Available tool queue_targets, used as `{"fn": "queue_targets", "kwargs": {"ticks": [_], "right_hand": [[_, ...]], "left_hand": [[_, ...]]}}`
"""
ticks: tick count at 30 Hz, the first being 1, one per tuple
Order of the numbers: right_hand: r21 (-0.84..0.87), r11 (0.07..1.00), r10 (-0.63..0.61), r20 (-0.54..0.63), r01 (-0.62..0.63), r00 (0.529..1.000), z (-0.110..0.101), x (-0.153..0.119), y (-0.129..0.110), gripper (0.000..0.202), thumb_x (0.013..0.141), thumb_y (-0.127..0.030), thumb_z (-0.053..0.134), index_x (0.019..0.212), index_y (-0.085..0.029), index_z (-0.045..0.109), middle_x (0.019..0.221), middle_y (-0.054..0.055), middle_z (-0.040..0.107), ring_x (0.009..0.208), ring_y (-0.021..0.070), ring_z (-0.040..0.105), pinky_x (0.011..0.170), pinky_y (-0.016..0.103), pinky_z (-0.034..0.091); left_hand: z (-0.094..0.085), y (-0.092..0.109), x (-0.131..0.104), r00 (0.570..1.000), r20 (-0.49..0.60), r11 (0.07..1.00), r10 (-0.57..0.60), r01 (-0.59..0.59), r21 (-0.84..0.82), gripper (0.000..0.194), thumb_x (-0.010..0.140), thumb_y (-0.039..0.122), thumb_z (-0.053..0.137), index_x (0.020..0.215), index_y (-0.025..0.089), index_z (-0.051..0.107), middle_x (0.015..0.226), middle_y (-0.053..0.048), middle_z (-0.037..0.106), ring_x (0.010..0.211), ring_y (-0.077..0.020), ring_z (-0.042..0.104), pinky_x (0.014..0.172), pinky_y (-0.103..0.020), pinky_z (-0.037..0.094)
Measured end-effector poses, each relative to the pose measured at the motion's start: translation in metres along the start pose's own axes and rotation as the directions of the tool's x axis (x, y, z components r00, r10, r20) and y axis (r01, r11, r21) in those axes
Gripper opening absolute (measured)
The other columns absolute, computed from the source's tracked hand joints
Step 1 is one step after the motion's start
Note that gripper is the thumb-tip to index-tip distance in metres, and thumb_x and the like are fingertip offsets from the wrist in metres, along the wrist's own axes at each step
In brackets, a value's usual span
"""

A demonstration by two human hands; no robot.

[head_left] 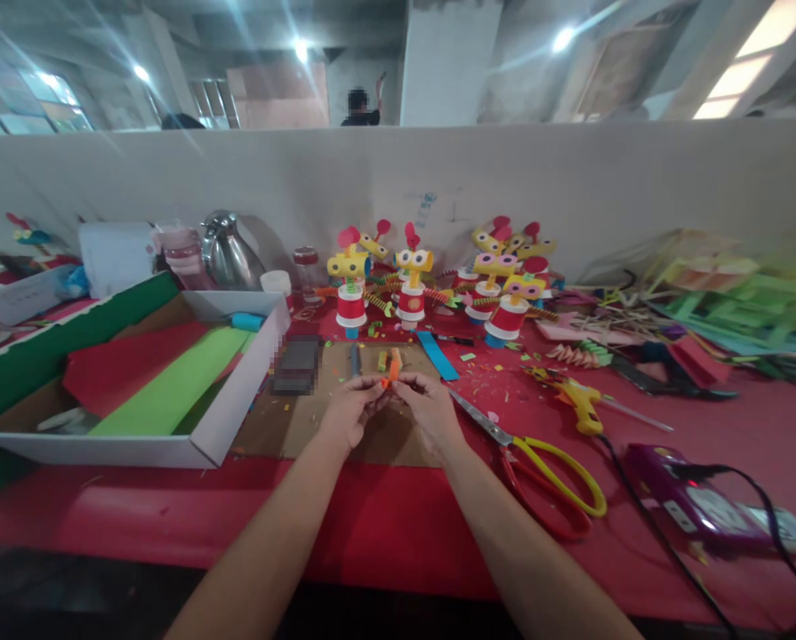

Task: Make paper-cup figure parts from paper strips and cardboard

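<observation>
Head camera is showing the left hand (352, 411) and the right hand (430, 404) meeting over a brown board (381, 449) on the red bench (371, 520). Each grip is narrowing to a fingertip pinch, and both are holding a small orange strip (396, 366) between them, its free end sticking up past the fingers; how hard they are pressing, I cannot tell.

The strip is offering little to hold, so it could be slipping out if one pinch is loosening, then getting lost among the paper scraps. Uneven pulling could be creasing it crookedly or tearing it.

The large scissors (504, 436) are lying just beside the right hand and forearm, so an outward sweep could be knocking the handles or meeting a blade. Farther right, a black cord (628, 480) is running from the yellow glue gun (582, 400); a snag could be dragging the gun. Whether its nozzle is hot is not showing. Beyond the board, cup figures (411, 298) are standing close together, and a careless forward reach could be toppling several.
</observation>
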State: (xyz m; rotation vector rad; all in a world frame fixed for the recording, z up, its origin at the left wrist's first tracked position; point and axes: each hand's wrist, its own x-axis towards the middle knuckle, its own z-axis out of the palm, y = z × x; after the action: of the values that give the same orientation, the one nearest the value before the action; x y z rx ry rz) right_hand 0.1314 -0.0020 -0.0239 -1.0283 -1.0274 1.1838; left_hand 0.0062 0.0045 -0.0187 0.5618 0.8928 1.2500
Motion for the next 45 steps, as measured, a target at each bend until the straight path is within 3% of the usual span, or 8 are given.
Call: {"fn": "queue_targets", "kwargs": {"ticks": [6,17,23,29,36,45], "right_hand": [[-0.045,0.999,-0.032,-0.003,0.032,0.999,0.0000,-0.0015,0.0027,0.019,0.064,-0.029,0.071,0.079,-0.018,0.073,0.073,0.001,0.070,0.064,0.0135,0.058,0.063,0.027,0.045],[-0.052,0.995,-0.084,0.064,0.087,0.994,0.0025,-0.0040,0.0047,0.032,0.068,-0.034,0.072,0.097,-0.021,0.072,0.098,0.004,0.073,0.089,0.0214,0.064,0.084,0.036,0.049],[-0.055,0.995,-0.085,-0.031,0.083,0.996,0.0030,-0.0047,0.0073,0.025,0.074,-0.037,0.068,0.090,-0.019,0.072,0.084,0.003,0.073,0.077,0.0186,0.064,0.074,0.032,0.051],[-0.078,0.993,-0.089,-0.011,0.088,0.996,0.0020,-0.0047,0.0063,0.022,0.073,-0.034,0.069,0.089,-0.020,0.073,0.086,0.003,0.073,0.078,0.0183,0.064,0.074,0.032,0.050],[-0.063,0.994,-0.084,0.003,0.084,0.996,0.0028,-0.0064,0.0029,0.022,0.070,-0.038,0.071,0.082,-0.019,0.072,0.071,0.002,0.070,0.065,0.0169,0.060,0.065,0.031,0.049],[0.019,0.997,-0.071,0.010,0.071,0.997,0.0048,-0.0058,0.0034,0.023,0.074,-0.042,0.067,0.079,-0.020,0.072,0.068,0.000,0.064,0.064,0.0141,0.056,0.066,0.028,0.045]], "left_hand": [[0.0014,0.0008,-0.0028,1.000,-0.003,1.000,-0.009,0.009,0.002,0.015,0.062,0.000,0.077,0.070,0.011,0.070,0.068,-0.003,0.070,0.063,-0.0096,0.065,0.070,-0.021,0.052],[0.0001,-0.0029,0.0003,0.994,0.002,0.993,0.109,-0.109,-0.038,0.025,0.056,0.013,0.084,0.077,0.013,0.070,0.072,-0.002,0.071,0.066,-0.0098,0.064,0.072,-0.023,0.050],[0.0032,-0.0031,-0.0016,0.996,0.013,0.995,0.086,-0.085,-0.049,0.023,0.057,0.012,0.083,0.075,0.012,0.070,0.073,-0.003,0.071,0.067,-0.0113,0.065,0.076,-0.026,0.050],[0.0030,-0.0002,-0.0030,0.998,0.015,0.997,0.056,-0.055,-0.045,0.022,0.055,0.007,0.082,0.072,0.013,0.069,0.071,-0.002,0.070,0.065,-0.0104,0.065,0.071,-0.023,0.050],[0.0023,-0.0006,-0.0024,0.996,0.030,0.997,0.078,-0.078,-0.013,0.027,0.049,0.015,0.087,0.069,0.012,0.069,0.065,-0.002,0.069,0.060,-0.0109,0.062,0.067,-0.025,0.049],[0.0014,-0.0033,0.0003,0.992,0.025,0.992,0.124,-0.124,-0.028,0.030,0.047,0.017,0.088,0.067,0.013,0.067,0.066,0.000,0.068,0.062,-0.0107,0.062,0.072,-0.026,0.049]]}}
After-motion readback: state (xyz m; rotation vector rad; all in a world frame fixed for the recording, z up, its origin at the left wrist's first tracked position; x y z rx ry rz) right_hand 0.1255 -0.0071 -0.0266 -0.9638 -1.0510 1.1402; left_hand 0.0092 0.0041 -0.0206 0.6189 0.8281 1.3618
